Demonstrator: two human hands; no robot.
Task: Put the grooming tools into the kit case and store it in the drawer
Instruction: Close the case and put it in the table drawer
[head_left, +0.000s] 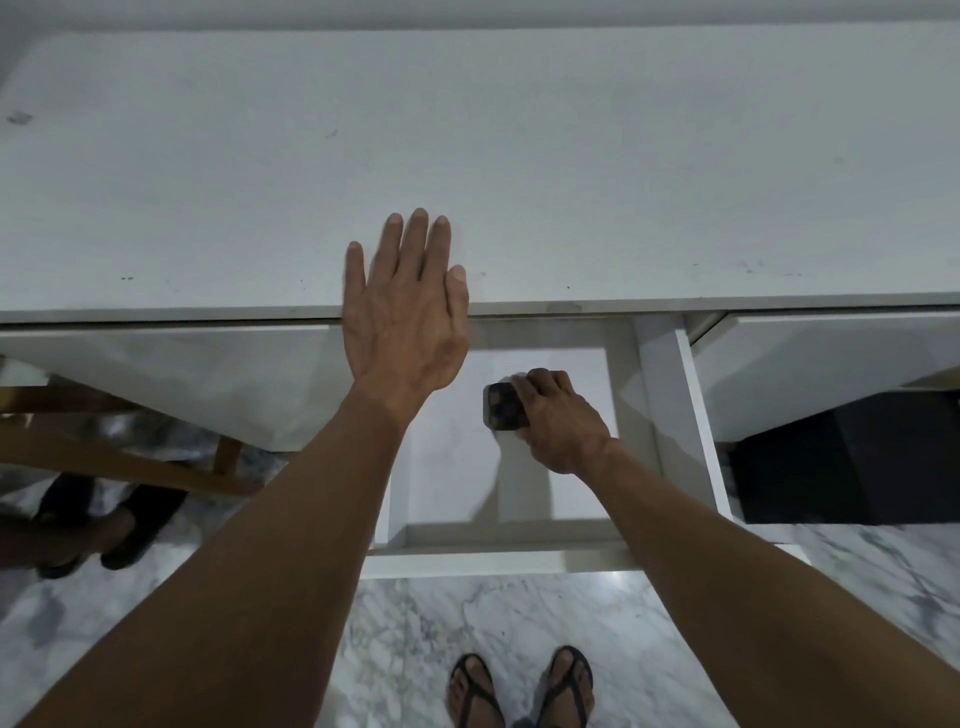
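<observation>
A white drawer (498, 558) stands pulled out under the white desk top (519, 171). Inside it, my right hand (558, 421) is shut on a small dark kit case (501, 408) with a chequered pattern, low over the drawer floor; whether the case touches the floor I cannot tell. My left hand (402, 312) lies flat with fingers spread on the desk's front edge, just left of the drawer opening. No loose grooming tools are in view.
A wooden chair frame (124, 457) and another person's dark shoes (104, 519) are at the left. A black box (852, 462) sits under the desk at the right. My sandalled feet (519, 686) stand on the marble floor.
</observation>
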